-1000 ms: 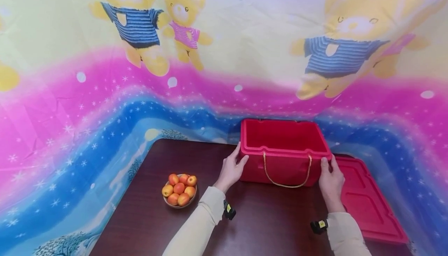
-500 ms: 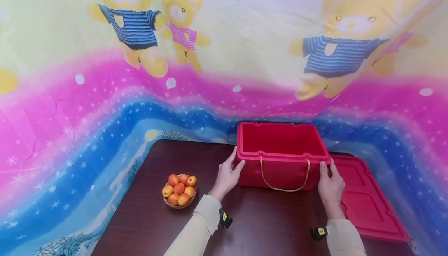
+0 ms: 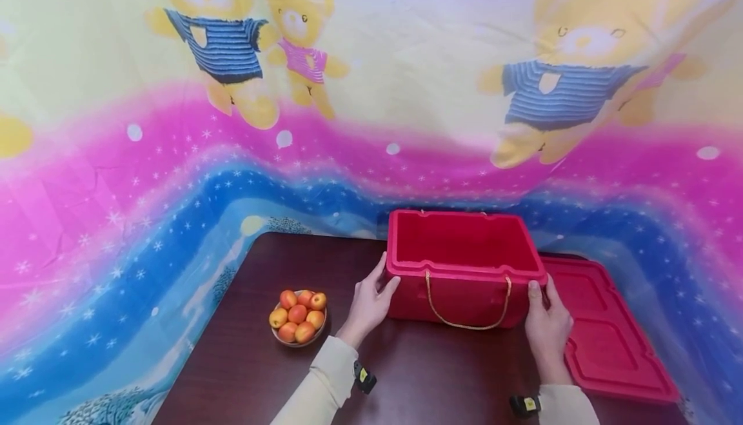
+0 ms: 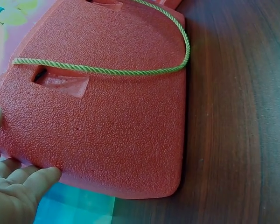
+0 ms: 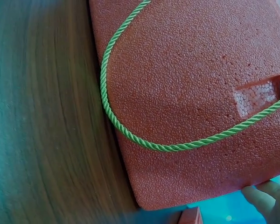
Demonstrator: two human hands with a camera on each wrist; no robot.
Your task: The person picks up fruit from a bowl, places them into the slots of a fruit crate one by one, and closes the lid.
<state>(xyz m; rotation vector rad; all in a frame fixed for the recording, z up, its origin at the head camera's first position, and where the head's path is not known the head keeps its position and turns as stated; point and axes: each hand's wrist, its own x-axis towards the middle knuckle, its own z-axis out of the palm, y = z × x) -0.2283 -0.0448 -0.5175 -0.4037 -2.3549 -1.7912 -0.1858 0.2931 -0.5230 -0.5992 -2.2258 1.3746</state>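
A red foam box (image 3: 400,299) with no lid on it stands upright at the back of the table, its visible interior bare. From its front wall hangs a gold rope handle (image 3: 464,325), which looks greenish in both wrist views. My left hand (image 3: 367,304) grips the box's left end, thumb at the front corner and fingers along the side. At the opposite end, my right hand (image 3: 547,327) holds it the same way. Fingertips of the left hand (image 4: 18,193) touch the box's edge in the left wrist view. Only part of the right hand (image 5: 273,198) shows in the right wrist view.
A matching red lid (image 3: 615,347) lies flat at the right, partly behind the right hand. On the left side of the dark wooden table (image 3: 232,360) sits a bowl (image 3: 298,345) of several red-yellow fruits (image 3: 297,313). A printed cloth (image 3: 406,89) hangs behind.
Both hands have drawn the red box toward me and slightly left. The fruit bowl and the lid have stayed in place.
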